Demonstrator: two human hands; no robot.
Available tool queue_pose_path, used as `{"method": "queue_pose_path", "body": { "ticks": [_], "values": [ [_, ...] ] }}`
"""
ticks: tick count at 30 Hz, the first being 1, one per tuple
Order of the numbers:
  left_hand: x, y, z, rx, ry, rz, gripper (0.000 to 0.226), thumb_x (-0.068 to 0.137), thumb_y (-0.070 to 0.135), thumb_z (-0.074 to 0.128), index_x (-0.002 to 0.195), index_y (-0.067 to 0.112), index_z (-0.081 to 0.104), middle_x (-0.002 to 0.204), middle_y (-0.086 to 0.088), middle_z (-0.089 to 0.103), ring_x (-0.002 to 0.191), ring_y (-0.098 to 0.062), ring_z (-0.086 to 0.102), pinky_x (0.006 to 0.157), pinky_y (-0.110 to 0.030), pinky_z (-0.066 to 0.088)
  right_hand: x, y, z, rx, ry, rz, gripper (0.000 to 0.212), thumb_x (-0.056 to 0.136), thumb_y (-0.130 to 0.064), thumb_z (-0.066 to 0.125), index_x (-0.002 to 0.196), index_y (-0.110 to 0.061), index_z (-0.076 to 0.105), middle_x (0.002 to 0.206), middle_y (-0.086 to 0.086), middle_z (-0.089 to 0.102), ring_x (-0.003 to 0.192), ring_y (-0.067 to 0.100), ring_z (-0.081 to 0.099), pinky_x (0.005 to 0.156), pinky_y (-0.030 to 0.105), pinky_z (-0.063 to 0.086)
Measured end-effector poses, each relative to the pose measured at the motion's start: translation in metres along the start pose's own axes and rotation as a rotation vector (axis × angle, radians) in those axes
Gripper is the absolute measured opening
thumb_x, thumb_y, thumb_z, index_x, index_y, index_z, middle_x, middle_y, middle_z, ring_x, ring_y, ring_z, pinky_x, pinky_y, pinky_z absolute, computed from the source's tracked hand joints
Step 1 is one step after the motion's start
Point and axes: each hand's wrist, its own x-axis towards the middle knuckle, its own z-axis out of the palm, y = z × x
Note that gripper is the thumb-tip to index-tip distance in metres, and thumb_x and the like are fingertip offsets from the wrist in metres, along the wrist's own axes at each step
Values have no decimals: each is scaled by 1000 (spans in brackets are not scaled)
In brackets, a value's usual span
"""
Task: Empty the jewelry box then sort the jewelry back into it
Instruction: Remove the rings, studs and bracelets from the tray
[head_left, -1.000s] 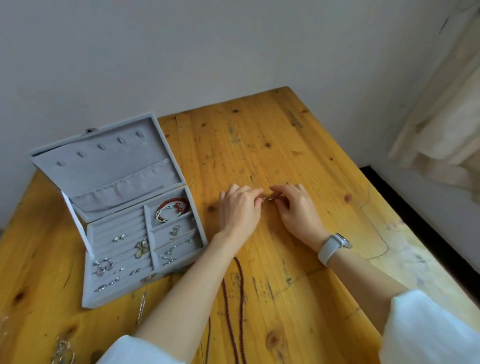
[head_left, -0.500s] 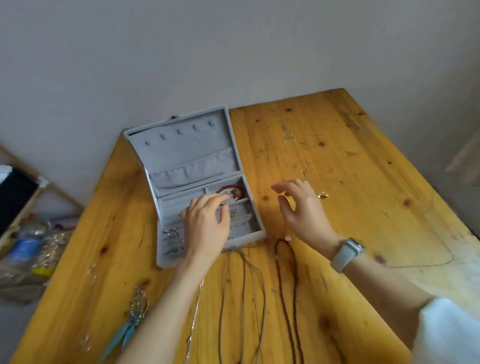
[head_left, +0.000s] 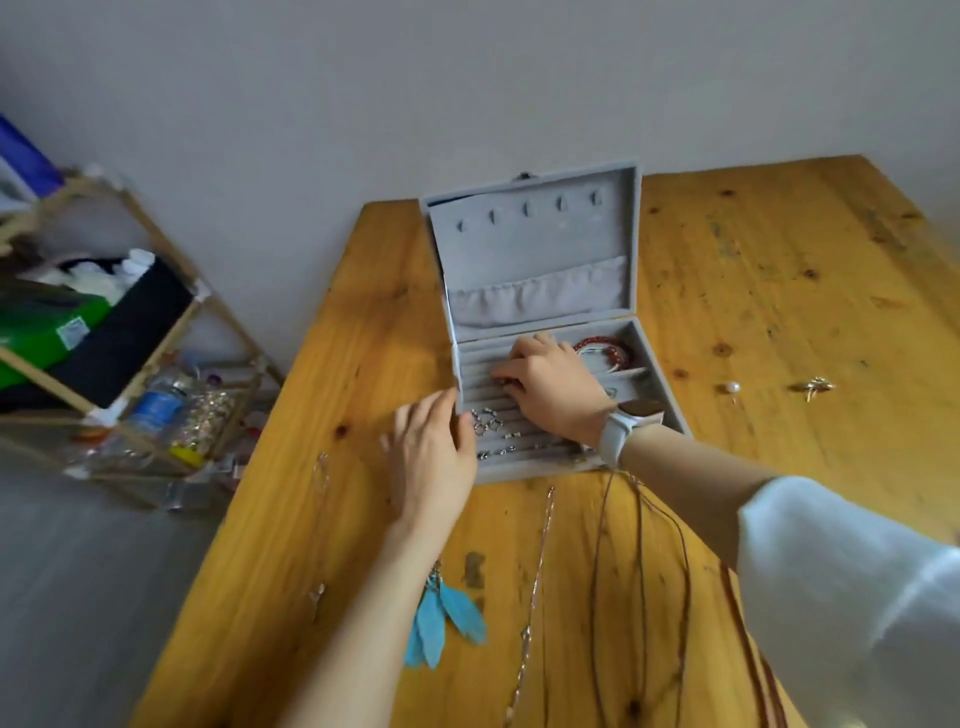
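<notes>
Grey velvet jewelry box (head_left: 535, 249) sits open at 12 o'clock on the table (head_left: 779, 291), sorting underway.

Left hand (head_left: 431, 462) lies flat, fingers relaxed, steadying its 9 o'clock wall so the right hand (head_left: 550, 384), fingertips pinched on something tiny, can press it into the ring rolls; feather earrings (head_left: 441, 618) wait at 6.
</notes>
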Motion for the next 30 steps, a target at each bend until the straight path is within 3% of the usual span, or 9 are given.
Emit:
{"method": "queue_pose_path", "body": {
  "ticks": [9,15,18,23,26,28,30],
  "values": [
    [22,17,3,169,91,198,18,70,12,73,88,13,72,89,-5,63,84,-30,56,68,-37,34,-6,4,-7,-31,-14,108,25,89,-25,51,111,-17,58,117,7,56,114,27,43,89,36,27],
    [38,26,13,245,-38,301,13,61,6,79,68,15,72,78,-1,62,79,-31,55,66,-34,24,-1,6,-11,-19,-29,105,21,86,-21,50,105,-15,57,115,7,54,111,26,42,87,35,28],
    [41,24,13,239,-19,322,12,63,10,80,70,18,73,75,1,62,77,-30,56,63,-33,16,-3,10,-11,36,30,98,17,85,-18,50,100,-12,57,109,7,59,107,26,45,84,33,28],
    [44,31,5,206,-72,261,7,81,24,67,86,21,72,88,4,69,92,-23,52,70,-32,17,-27,29,-25,365,202,132,13,82,-7,57,95,-8,61,89,4,60,90,25,51,82,36,41],
    [43,49,1,20,-78,216,4,81,21,66,84,20,68,84,5,70,89,-23,55,72,-32,24,-60,53,-45,384,319,171,13,83,-6,61,95,-7,64,81,-5,53,81,16,47,74,19,34],
    [37,74,1,-159,-120,226,6,80,15,65,85,17,69,79,7,68,84,-23,56,76,-36,39,-86,77,-57,320,369,215,12,81,-4,63,92,-6,66,78,-4,53,77,16,47,70,16,30],
    [25,108,5,-292,-202,236,10,81,13,64,89,16,69,74,14,60,83,-19,55,78,-37,44,-114,105,-67,283,391,300,12,81,-2,63,92,-5,67,77,-3,54,74,17,48,69,15,29]
  ]
}}
